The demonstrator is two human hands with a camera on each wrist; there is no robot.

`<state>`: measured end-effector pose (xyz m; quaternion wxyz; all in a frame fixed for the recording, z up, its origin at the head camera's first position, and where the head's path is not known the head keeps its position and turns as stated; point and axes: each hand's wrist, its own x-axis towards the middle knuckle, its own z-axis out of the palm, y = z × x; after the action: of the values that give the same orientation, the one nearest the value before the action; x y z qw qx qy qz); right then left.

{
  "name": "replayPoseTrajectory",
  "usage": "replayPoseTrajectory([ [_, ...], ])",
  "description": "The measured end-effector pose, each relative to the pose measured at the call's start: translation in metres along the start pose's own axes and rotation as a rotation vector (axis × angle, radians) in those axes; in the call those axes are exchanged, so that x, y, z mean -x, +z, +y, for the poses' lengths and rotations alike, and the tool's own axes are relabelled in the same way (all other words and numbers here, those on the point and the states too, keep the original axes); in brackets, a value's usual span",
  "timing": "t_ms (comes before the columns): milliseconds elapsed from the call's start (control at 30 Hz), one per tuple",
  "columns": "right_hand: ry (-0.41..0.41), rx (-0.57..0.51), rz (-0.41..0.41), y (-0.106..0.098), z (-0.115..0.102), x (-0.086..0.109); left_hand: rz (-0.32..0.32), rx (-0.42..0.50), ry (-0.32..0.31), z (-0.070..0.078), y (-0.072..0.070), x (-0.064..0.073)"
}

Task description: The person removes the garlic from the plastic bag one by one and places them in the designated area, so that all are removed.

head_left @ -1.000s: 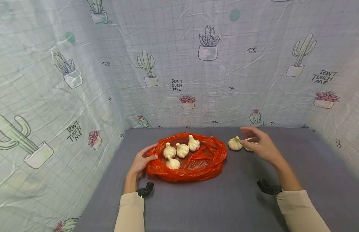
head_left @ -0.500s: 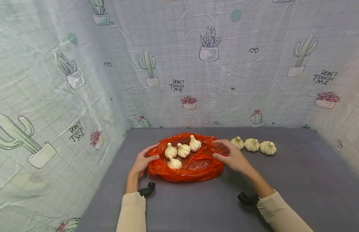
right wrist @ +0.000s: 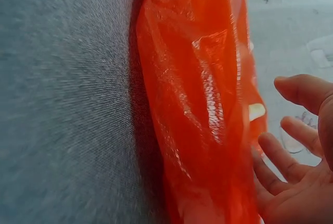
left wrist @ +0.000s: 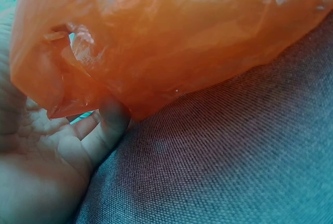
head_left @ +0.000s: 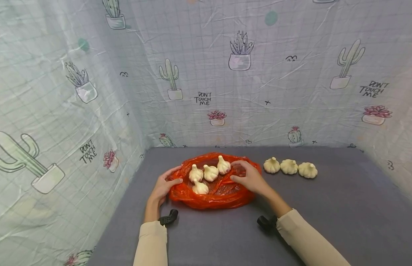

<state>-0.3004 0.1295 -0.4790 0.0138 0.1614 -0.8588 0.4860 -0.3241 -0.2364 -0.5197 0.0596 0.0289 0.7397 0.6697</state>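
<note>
A red plastic bag (head_left: 209,201) lies spread open on the table, its rim rolled into a ring. Several garlic bulbs (head_left: 210,173) sit in its left half. My left hand (head_left: 162,186) grips the bag's left edge, thumb over the rim; in the left wrist view its fingers (left wrist: 106,133) reach beneath the orange-looking plastic. Above the bag's right side is my right hand (head_left: 250,179), with fingers spread and nothing between them. Its fingertips come close to the rightmost bulb (head_left: 224,165) in the bag. The right wrist view shows the thumb (right wrist: 302,89) apart from the fingers.
Right of the bag, three garlic bulbs (head_left: 289,167) stand in a row toward the back of the grey table (head_left: 212,236). A cactus-printed sheet (head_left: 192,122) hangs behind and along the sides.
My right hand has moved left from the row of bulbs to over the bag, uncovering the whole row. My left hand stays on the bag's edge.
</note>
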Motion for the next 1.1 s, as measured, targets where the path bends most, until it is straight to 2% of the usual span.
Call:
replayPoseTrajectory([
  [133,0.025,-0.011,0.002,0.006,0.001,-0.012,0.002,0.006,-0.009,0.000,0.000,0.000],
  [333,0.074,0.035,0.010,0.012,0.001,-0.031,-0.002,0.012,-0.011,0.000,-0.001,0.000],
  [500,0.071,0.061,0.005,0.017,0.004,-0.041,-0.001,0.022,-0.011,0.001,-0.001,0.001],
  [1000,0.149,0.093,-0.003,0.027,0.016,-0.051,0.005,0.031,0.000,-0.001,0.001,-0.001],
  [1100,0.159,0.065,0.006,0.029,0.016,-0.052,0.004,0.027,0.003,-0.001,0.000,-0.001],
])
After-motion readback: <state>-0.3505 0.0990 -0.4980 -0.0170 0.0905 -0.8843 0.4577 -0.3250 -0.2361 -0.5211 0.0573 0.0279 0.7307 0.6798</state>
